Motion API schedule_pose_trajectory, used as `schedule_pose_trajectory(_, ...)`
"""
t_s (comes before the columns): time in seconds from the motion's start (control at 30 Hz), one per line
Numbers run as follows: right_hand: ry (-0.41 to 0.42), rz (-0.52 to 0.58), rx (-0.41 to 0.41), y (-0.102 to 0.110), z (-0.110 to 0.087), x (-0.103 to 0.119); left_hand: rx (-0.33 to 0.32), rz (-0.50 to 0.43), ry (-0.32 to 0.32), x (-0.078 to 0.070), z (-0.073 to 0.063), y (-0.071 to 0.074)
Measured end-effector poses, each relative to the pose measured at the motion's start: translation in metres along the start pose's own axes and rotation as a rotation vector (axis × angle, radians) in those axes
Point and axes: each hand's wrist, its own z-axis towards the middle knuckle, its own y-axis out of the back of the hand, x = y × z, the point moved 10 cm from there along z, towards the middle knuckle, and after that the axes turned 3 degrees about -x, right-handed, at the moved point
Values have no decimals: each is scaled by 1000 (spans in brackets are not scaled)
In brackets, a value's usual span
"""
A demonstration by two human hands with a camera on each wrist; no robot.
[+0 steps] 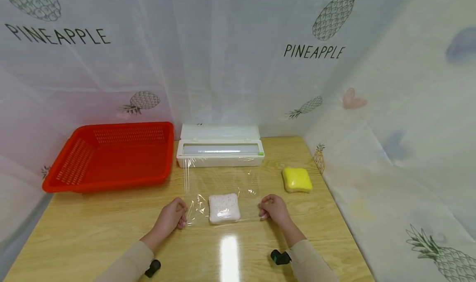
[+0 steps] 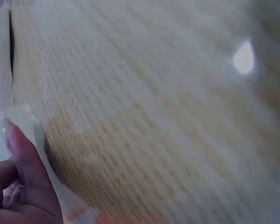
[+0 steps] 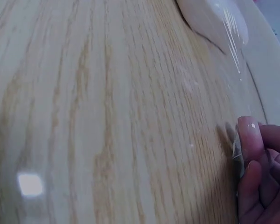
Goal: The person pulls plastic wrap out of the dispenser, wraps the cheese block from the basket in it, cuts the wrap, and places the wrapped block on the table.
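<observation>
A sheet of clear plastic wrap [image 1: 247, 191] runs from a white wrap dispenser [image 1: 219, 161] toward the person, over a pale, bread-shaped sponge [image 1: 224, 208]. My left hand [image 1: 173, 213] pinches the near left corner of the wrap. At the near right corner, my right hand [image 1: 273, 209] pinches the film between thumb and fingers; in the right wrist view a crumpled edge of film shows at the fingertips [image 3: 249, 135]. The dispenser's lid stands raised, and a roll shows inside. In the left wrist view the thumb and curled fingers appear at lower left, the film there hard to make out.
A red plastic basket [image 1: 111, 182] stands at the back left of the wooden table [image 1: 111, 232]. To the right lies a yellow sponge-like block [image 1: 297, 180], apart from the wrap. Curtains printed with pineapples hang behind and at the right side.
</observation>
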Motion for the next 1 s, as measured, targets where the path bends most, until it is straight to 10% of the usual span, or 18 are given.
schedule_pose_trajectory(0.53,-6,-147,11,-6,5,1,26,92,-40,-3,8,-5)
schedule_pose_trajectory(1.0,-15,-139,-15,-5,-2,9,66,-4,39,6,7,1)
